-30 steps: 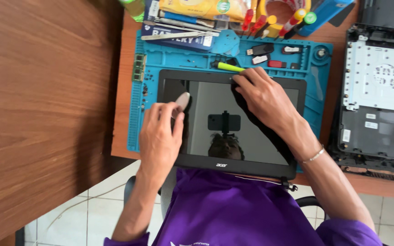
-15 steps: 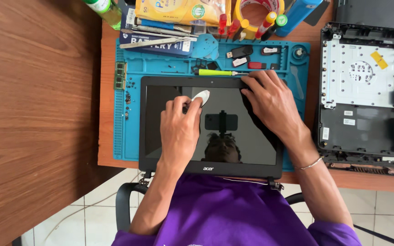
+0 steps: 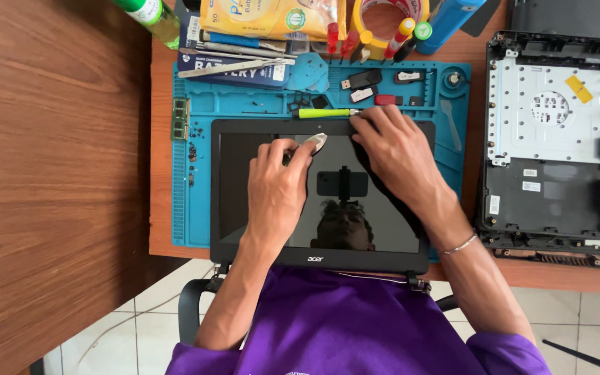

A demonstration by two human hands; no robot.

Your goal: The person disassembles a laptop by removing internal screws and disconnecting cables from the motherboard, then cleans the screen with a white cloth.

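A black laptop screen panel (image 3: 244, 201) lies face up on a blue repair mat (image 3: 196, 208). My left hand (image 3: 278, 191) rests on the glass and pinches a small white pry pick (image 3: 316, 142) at the panel's top bezel. My right hand (image 3: 397, 149) presses fingers down on the top bezel just right of the pick, the wrist wearing a thin bracelet. A yellow-green handled screwdriver (image 3: 322, 113) lies on the mat right above the bezel, near my right fingertips.
An opened laptop base (image 3: 557, 139) with bare chassis and circuit board sits at the right. Small USB sticks (image 3: 364, 80), tweezers (image 3: 234, 68), a green bottle (image 3: 148, 15), a tape roll and screwdrivers crowd the mat's far edge. A memory module (image 3: 180, 119) lies at the mat's left side.
My left hand has slid the white pick rightward along the screen up to the top bezel. My right hand has stayed on the top edge. The camera view has shifted.
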